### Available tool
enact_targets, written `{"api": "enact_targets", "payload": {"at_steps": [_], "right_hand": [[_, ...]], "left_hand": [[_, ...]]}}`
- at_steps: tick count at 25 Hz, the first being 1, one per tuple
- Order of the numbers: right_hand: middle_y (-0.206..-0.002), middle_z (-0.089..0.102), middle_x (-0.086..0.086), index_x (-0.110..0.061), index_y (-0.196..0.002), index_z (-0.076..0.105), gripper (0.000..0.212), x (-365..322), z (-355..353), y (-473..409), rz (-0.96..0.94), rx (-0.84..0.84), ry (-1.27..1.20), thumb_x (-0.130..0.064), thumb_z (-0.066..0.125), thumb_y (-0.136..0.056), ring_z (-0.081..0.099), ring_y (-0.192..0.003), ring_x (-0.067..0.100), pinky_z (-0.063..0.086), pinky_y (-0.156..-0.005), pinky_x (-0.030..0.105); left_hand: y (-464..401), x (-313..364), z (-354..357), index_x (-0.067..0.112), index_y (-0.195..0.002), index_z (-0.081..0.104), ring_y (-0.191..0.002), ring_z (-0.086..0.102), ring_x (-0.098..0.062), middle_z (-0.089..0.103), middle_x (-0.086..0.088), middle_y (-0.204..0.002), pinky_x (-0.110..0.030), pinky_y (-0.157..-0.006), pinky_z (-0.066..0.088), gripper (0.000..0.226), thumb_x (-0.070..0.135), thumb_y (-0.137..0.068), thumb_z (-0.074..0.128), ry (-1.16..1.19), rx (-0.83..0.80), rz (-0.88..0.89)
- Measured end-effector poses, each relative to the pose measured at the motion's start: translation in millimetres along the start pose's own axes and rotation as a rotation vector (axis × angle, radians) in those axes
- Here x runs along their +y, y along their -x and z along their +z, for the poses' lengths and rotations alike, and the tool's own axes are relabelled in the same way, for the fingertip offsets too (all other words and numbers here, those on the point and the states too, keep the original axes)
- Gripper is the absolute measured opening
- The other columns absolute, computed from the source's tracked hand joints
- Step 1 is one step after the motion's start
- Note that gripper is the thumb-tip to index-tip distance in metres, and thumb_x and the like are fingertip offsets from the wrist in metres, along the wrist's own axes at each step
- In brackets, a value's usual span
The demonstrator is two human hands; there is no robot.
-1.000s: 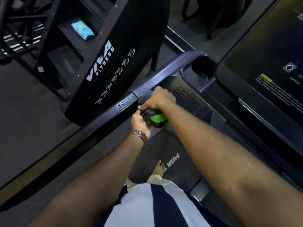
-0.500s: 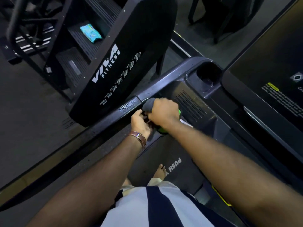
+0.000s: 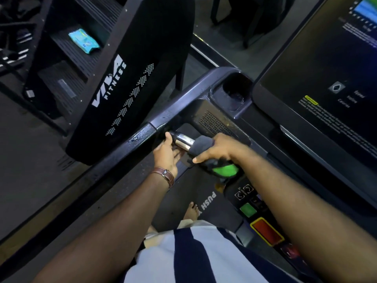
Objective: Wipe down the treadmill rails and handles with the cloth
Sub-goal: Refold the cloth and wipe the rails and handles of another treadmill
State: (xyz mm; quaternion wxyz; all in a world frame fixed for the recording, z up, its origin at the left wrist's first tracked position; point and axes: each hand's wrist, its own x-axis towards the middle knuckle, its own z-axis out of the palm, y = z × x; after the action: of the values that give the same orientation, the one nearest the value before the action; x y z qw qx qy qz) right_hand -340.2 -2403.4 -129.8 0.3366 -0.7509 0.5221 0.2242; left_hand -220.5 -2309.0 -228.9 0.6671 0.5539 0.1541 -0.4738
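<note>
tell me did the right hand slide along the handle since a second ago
Yes. The right hand, gripping the cloth, slid along the handle away from the side rail, uncovering the chrome sensor section.

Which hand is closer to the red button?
The right hand. It grips the cloth on the handle, up-left of the red button; the left hand is farther left.
</note>
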Motion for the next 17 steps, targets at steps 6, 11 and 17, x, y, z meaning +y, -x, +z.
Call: {"api": "enact_targets", "payload": {"at_steps": [6, 11, 17], "right_hand": [[-0.11, 0.063, 0.003, -0.024, -0.117, 0.059, 0.076, -1, 29, 8, -0.107, 0.278, 0.241, -0.069, 0.077, -0.059, 0.064, -0.101, 0.029, 0.052, -0.082, 0.038], [-0.122, 0.06, 0.013, -0.014, -0.141, 0.046, 0.071, -1, 63, 16, -0.409, 0.599, 0.576, -0.04, 0.066, -0.079, 0.061, -0.101, 0.032, 0.05, -0.082, 0.041], [-0.159, 0.024, 0.021, -0.013, -0.155, 0.023, 0.066, -34, 87, -17, -0.673, 0.6, 0.616, -0.031, 0.048, -0.096, 0.023, -0.147, 0.037, 0.021, -0.12, 0.049]], "left_hand": [[-3, -3, -2, 0.001, -0.065, 0.057, -0.039, 0.057, -0.013, 0.06, -0.008, -0.054, -0.02, -0.04, 0.042, 0.045, 0.037, -0.091, 0.065, -0.302, 0.205, 0.283], [-6, 3, -2, 0.004, -0.059, 0.057, -0.04, 0.054, -0.017, 0.059, -0.008, -0.048, -0.027, -0.052, 0.048, 0.042, 0.032, -0.089, 0.066, -0.457, 0.228, 0.515], [3, 21, -14, 0.021, -0.07, 0.072, -0.07, 0.066, -0.017, 0.071, 0.001, -0.07, -0.036, -0.075, 0.056, 0.033, 0.037, -0.09, 0.051, -0.53, 0.328, 0.669]]}}
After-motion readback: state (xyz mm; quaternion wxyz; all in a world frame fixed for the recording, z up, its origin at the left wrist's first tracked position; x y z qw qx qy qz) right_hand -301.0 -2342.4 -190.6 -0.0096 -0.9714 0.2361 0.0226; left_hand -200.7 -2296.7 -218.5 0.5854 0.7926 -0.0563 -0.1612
